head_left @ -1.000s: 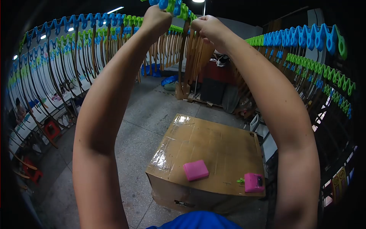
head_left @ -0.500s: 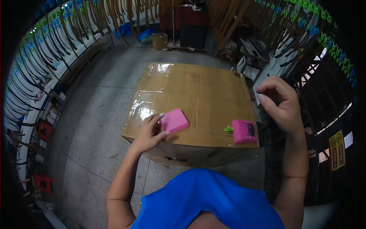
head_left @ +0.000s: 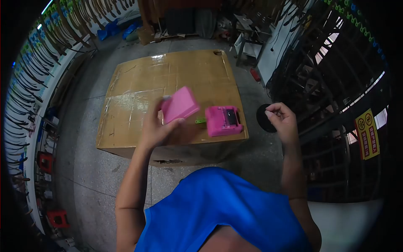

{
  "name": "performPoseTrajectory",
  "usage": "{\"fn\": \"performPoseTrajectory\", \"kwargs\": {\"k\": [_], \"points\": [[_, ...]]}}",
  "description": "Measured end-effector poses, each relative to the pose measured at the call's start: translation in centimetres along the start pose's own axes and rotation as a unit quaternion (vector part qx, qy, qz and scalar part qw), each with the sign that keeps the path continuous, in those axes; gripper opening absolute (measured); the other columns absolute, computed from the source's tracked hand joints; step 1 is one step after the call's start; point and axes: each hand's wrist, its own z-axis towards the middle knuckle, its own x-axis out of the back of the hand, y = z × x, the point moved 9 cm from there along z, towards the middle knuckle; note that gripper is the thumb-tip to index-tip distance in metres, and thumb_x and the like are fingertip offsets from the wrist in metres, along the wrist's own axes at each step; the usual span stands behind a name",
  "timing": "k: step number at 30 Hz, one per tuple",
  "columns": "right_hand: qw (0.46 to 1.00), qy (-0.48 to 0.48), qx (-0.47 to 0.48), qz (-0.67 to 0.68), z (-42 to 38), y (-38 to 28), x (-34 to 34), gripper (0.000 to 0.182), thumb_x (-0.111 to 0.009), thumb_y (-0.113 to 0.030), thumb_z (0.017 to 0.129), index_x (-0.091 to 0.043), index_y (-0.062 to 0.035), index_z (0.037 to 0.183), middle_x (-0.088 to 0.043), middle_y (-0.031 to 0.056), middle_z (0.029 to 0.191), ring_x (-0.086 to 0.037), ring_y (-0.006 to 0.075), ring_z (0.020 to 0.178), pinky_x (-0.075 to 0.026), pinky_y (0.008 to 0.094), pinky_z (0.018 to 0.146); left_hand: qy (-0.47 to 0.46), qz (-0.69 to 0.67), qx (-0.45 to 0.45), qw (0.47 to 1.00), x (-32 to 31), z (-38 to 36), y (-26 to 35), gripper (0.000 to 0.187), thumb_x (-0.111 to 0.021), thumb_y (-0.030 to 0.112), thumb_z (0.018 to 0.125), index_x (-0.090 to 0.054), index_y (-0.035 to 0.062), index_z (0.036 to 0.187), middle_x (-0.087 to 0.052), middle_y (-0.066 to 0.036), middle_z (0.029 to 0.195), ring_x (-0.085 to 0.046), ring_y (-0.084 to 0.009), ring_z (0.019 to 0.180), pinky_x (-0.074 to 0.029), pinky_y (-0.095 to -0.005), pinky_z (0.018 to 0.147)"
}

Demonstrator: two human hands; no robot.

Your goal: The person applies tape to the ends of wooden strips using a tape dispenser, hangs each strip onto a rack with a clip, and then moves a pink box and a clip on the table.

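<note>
My left hand (head_left: 157, 128) grips a flat pink rectangular block (head_left: 181, 104) by its left and near edges, thumb at the front. The block is tilted above the top of a large cardboard box (head_left: 138, 80). To its right, a chunky pink case (head_left: 218, 122) with a black part on top sits near the box's front right corner. A small green clip (head_left: 201, 120) lies against the case's left side. My right hand (head_left: 285, 122) is raised in the air off the box's right side, thumb and fingertips pinched together. Anything between those fingertips is too small to make out.
A dark round object (head_left: 265, 118) is on the floor behind my right hand. Red stools (head_left: 57, 218) stand at the left. Racks with hanging brown strips (head_left: 31, 90) line the left wall. A yellow sign (head_left: 367, 134) hangs at the right, by dark metal bars.
My left hand has lifted the pink block off the cardboard box and tilted it. The view has turned right, so the box sits further left. My right hand is lower, its fingers still pinched.
</note>
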Motion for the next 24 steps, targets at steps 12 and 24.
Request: {"fn": "performPoseTrajectory", "kwargs": {"k": [12,24], "points": [[0.997,-0.051,-0.024,0.058,-0.8,7.8,0.7,0.009,-0.071,-0.004,0.099,-0.070,-0.0030,0.108,-0.066,-0.0041,0.092,-0.060,0.0031,0.081,-0.050,0.0208,0.075,-0.208,0.200,-0.214,0.933,-15.6,0.9,9.0,0.073,-0.089,0.041,0.080,-0.062,0.0051,0.138,-0.058,-0.023,0.141,-0.056,-0.0456,0.130,-0.047,-0.0520,0.109],[0.978,-0.189,0.080,-0.035,1.1,5.5,-4.1,0.038,-0.073,0.000,0.089,-0.065,-0.0027,0.126,-0.060,0.0101,0.132,-0.064,0.0166,0.113,-0.054,0.0286,0.088,-0.252,0.233,-0.149,0.927,-14.9,0.1,7.3,0.079,-0.090,0.040,0.081,-0.059,0.0106,0.147,-0.052,-0.025,0.150,-0.055,-0.0458,0.136,-0.049,-0.0499,0.113]]}}
